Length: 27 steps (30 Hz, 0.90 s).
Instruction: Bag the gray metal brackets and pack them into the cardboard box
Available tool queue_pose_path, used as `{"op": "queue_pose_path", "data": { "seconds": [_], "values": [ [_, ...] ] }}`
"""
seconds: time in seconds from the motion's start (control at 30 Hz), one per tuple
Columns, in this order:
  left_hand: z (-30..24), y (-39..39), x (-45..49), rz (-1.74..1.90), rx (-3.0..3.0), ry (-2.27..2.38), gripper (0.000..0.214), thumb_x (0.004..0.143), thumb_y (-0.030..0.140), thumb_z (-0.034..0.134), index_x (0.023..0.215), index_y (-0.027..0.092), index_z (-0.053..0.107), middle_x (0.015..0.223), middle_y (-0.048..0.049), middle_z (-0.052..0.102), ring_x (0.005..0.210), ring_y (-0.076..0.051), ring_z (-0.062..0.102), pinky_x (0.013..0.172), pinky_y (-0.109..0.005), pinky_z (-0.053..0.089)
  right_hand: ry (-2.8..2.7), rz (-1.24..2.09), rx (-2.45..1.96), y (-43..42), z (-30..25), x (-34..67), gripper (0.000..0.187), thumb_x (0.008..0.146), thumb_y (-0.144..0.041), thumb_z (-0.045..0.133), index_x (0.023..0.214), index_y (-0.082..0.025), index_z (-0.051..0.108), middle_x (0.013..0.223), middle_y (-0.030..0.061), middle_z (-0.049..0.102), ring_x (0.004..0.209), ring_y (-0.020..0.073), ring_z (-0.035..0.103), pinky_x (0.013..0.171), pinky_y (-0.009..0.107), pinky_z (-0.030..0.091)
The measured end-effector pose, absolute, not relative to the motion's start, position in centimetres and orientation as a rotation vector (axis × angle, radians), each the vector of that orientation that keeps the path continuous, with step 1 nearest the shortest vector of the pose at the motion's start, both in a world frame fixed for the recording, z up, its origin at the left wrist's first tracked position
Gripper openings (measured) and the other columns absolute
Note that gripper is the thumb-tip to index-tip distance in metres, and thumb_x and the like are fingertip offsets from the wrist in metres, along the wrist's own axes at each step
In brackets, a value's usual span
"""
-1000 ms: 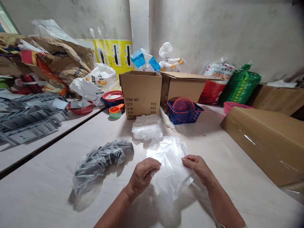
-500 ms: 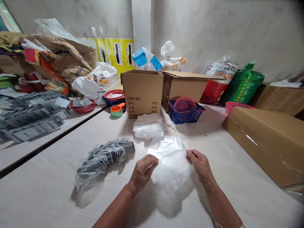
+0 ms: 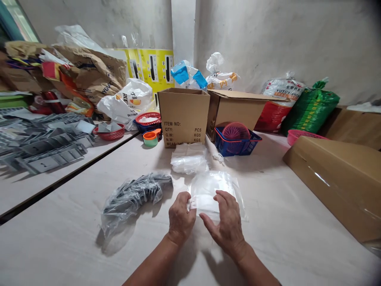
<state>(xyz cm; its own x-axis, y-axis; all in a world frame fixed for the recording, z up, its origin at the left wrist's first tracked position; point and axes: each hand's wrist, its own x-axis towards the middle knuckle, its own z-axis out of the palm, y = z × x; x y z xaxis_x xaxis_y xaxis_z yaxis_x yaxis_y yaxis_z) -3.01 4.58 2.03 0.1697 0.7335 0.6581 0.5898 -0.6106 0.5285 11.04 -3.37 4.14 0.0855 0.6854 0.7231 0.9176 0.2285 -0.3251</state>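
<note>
In the head view, my left hand (image 3: 181, 218) has its fingers closed on the left end of a folded clear plastic bag (image 3: 205, 203). My right hand (image 3: 226, 224) hovers at the bag's right side, thumb and fingers spread apart. Flat clear plastic bags (image 3: 233, 182) lie beneath and beyond both hands. To the left rests a tied-looking plastic bag of dark grey parts (image 3: 135, 198), curved in a row. Another pile of folded clear bags (image 3: 189, 159) lies farther back.
A cardboard box (image 3: 184, 115) stands behind the bags, beside a blue basket (image 3: 236, 141). A long carton (image 3: 336, 182) occupies the right side. Many grey parts (image 3: 50, 139) cover the left table, past a dark gap (image 3: 68, 178). An orange and green tape dispenser (image 3: 151, 138) stands near the box.
The bag held stretched between both hands is now folded into a narrow band. My right hand has let go and moved left, closer to my left hand. The view has shifted slightly.
</note>
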Motion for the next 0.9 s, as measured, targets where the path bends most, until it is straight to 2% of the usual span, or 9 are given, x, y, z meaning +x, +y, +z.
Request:
{"op": "queue_pose_path", "data": {
  "seconds": [0.1, 0.17, 0.27, 0.4, 0.53, 0.7, 0.8, 0.9],
  "values": [
    [2.2, 3.9, -2.8, 1.397, 2.432, 1.220, 0.006, 0.077, 0.014, 0.044, 0.077, 0.019, 0.046, 0.068, -0.0009, 0.049, 0.062, -0.015, 0.050, 0.059, -0.026, 0.040, -1.650, -0.430, -1.606, -3.4, 3.5, 10.6, 0.039, 0.079, -0.029, 0.057, 0.113, -0.014, 0.044, 0.123, 0.0171, 0.045, 0.117, 0.0312, 0.040, 0.092, 0.049, 0.036],
    [2.5, 3.6, -2.7, 1.398, 2.477, 1.188, 0.006, 0.080, 0.015, 0.043, 0.076, 0.019, 0.046, 0.067, -0.0010, 0.049, 0.063, -0.015, 0.050, 0.060, -0.026, 0.040, -1.624, -0.460, -1.666, -3.1, 3.0, 10.9, 0.034, 0.081, -0.023, 0.051, 0.113, -0.012, 0.044, 0.120, 0.0171, 0.047, 0.114, 0.0301, 0.042, 0.089, 0.046, 0.039],
    [2.9, 3.4, -2.7, 1.392, 2.554, 1.184, 0.011, 0.085, 0.017, 0.042, 0.075, 0.019, 0.045, 0.067, -0.0011, 0.050, 0.063, -0.015, 0.050, 0.060, -0.026, 0.039, -1.595, -0.500, -1.710, -2.6, 2.3, 12.0, 0.024, 0.083, -0.018, 0.043, 0.106, -0.013, 0.047, 0.109, 0.0152, 0.053, 0.104, 0.0270, 0.049, 0.080, 0.040, 0.042],
    [3.1, 3.6, -2.7, 1.363, 2.721, 1.228, 0.015, 0.085, 0.015, 0.041, 0.072, 0.019, 0.045, 0.067, -0.0021, 0.050, 0.063, -0.016, 0.050, 0.059, -0.027, 0.038, -1.580, -0.534, -1.767, -2.1, 1.5, 13.2, 0.015, 0.085, -0.016, 0.036, 0.091, -0.016, 0.050, 0.088, 0.0087, 0.056, 0.083, 0.0220, 0.053, 0.067, 0.032, 0.041],
    [2.8, 4.1, -2.9, 1.337, 2.792, 1.304, 0.014, 0.082, 0.011, 0.042, 0.071, 0.019, 0.046, 0.067, -0.0030, 0.051, 0.063, -0.017, 0.050, 0.059, -0.028, 0.038, -1.572, -0.547, -1.819, -2.0, 1.1, 13.5, 0.016, 0.085, -0.018, 0.035, 0.082, -0.018, 0.050, 0.075, 0.0044, 0.054, 0.066, 0.0183, 0.051, 0.060, 0.029, 0.037],
    [2.0, 4.4, -2.8, 1.287, 2.713, 1.394, 0.012, 0.078, 0.008, 0.042, 0.075, 0.019, 0.046, 0.070, -0.0031, 0.051, 0.063, -0.017, 0.051, 0.058, -0.027, 0.039, -1.528, -0.479, -1.851, -2.1, 1.0, 13.0, 0.021, 0.089, -0.027, 0.034, 0.089, -0.016, 0.051, 0.071, 0.0030, 0.057, 0.056, 0.0151, 0.052, 0.052, 0.025, 0.036],
    [1.7, 4.3, -2.7, 1.296, 2.631, 1.347, 0.010, 0.079, 0.010, 0.041, 0.077, 0.019, 0.045, 0.070, -0.0022, 0.050, 0.061, -0.016, 0.051, 0.057, -0.026, 0.040, -1.554, -0.403, -1.869, -2.1, 0.8, 12.8, 0.025, 0.090, -0.032, 0.034, 0.092, -0.015, 0.052, 0.066, 0.0010, 0.058, 0.046, 0.0130, 0.050, 0.045, 0.024, 0.034],
    [1.5, 4.0, -2.5, 1.288, 2.567, 1.264, 0.007, 0.079, 0.013, 0.043, 0.081, 0.018, 0.047, 0.071, -0.0029, 0.051, 0.064, -0.016, 0.052, 0.059, -0.026, 0.042, -1.576, -0.344, -1.870, -2.2, 0.5, 12.8, 0.027, 0.089, -0.035, 0.035, 0.096, -0.015, 0.052, 0.067, 0.0015, 0.060, 0.045, 0.0130, 0.050, 0.044, 0.024, 0.036]
  ]
}}
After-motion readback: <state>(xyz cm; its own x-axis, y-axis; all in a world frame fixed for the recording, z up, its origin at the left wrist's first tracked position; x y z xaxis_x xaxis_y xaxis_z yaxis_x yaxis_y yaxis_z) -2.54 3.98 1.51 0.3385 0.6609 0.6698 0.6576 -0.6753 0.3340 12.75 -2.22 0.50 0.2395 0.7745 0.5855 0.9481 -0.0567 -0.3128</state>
